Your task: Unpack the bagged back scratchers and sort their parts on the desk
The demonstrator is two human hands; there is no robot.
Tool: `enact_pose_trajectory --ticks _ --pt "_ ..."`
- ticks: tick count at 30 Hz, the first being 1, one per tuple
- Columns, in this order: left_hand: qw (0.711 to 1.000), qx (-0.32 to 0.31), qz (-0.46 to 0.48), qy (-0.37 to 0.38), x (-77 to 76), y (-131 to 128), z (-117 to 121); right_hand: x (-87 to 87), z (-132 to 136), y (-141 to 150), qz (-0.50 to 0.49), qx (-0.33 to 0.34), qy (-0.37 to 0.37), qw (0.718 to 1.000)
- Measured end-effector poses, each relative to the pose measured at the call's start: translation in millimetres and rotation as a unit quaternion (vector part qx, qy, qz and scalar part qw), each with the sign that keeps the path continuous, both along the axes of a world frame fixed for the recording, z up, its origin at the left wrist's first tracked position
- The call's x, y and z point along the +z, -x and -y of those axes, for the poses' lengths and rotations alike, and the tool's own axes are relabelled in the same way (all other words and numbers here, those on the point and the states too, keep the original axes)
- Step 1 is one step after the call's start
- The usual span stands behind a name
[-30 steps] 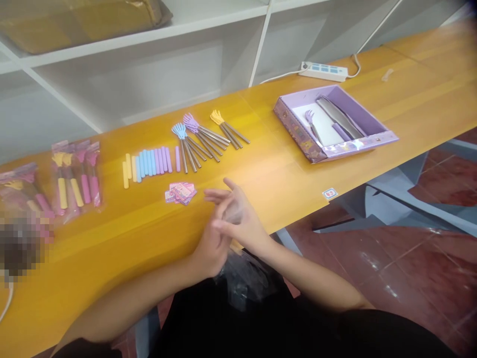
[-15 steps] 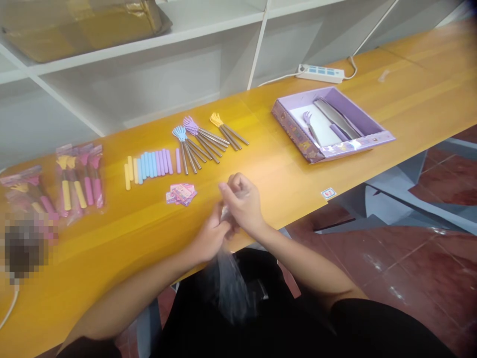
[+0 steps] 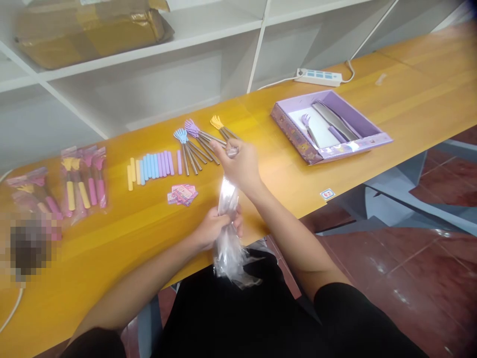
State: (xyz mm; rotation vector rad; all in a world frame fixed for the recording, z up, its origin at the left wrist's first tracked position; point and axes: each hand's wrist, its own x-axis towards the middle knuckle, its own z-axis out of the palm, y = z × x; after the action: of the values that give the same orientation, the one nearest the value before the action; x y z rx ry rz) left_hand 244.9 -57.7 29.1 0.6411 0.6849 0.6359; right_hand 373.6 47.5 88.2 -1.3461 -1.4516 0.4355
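Left hand (image 3: 216, 227) and right hand (image 3: 242, 164): fingers pinching clear plastic (image 3: 227, 195) over tabletop's (image 3: 286, 186) near edge; right hand partly obscures yellow-headed rods (image 3: 222, 128); cards (image 3: 182, 194) nearby.

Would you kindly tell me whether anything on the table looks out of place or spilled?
Nothing looks spilled. One purple handle sits slightly apart from the otherwise close row of handles, and the pink cards lie in a skewed pile.

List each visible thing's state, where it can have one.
Plastic: bunched, lower end loose
Left hand: closed around plastic
Right hand: gripping plastic's upper end
Purple box: open-topped, items inside
Claw-headed rods: loose, fanned out
Coloured handles: lined up, detached
Bagged rods: handles fitted
Cards: loosely piled
Cardboard box: taped
Power strip: on or off unclear
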Motion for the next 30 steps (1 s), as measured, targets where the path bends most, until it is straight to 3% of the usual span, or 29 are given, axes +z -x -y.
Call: enact_pose_trajectory --ticks 8,15,21,23,25,28,30 --pt "1.0 0.02 0.007 0.012 4.0 1.7 -6.4 4.0 -49.3 -8.5 0.072 0.029 0.018 0.997" --pt "0.999 -0.006 0.035 0.023 -2.1 13.2 -9.0 -7.1 -83.6 -15.5 0.104 0.024 0.049 0.993" --pt "0.998 -0.038 0.02 0.035 -6.8 18.3 -10.2 -16.2 -107.6 -26.0 0.028 0.014 0.068 0.997" --pt "0.999 -0.02 0.016 0.035 -6.7 18.0 -9.5 -19.5 -102.7 -25.9 -0.063 0.016 0.071 0.995" --pt "0.999 0.0 0.014 0.035 -6.3 17.9 -8.9 -24.2 -83.1 -23.2 -0.193 0.047 0.088 0.976" --pt "0.999 0.016 0.029 0.034 -6.3 18.7 -9.7 -34.8 -26.5 -17.4 -0.343 0.174 0.175 0.906" --pt "0.999 0.022 0.037 0.032 -7.7 18.6 -10.2 -43.1 18.5 -14.9 -0.351 0.283 0.269 0.851"
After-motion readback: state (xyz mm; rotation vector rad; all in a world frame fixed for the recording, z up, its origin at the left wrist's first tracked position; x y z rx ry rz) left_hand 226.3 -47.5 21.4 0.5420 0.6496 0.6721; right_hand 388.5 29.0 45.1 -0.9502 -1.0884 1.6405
